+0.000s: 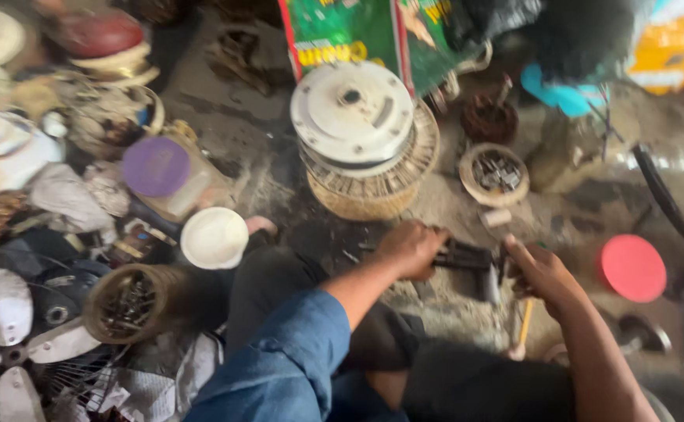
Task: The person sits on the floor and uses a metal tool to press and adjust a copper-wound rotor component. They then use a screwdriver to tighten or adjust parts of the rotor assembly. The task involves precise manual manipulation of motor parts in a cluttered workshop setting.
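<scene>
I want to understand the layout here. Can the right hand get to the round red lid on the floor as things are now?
Probably yes. The red lid lies just beside the right hand with bare floor between them, but that hand is now on the dark tool.

The floor (264, 156) is bare, dusty grey concrete, crowded with repair clutter. Near its middle a white motor housing (352, 111) sits on a wound copper stator (373, 184). To one side lie a purple lid (155, 166), a white lid (214, 237) and a coil ring (131, 301), with a white fan blade set (10, 344) at the near corner. On the other side rest a small wound ring (494, 173) and a red lid (632, 268).
</scene>
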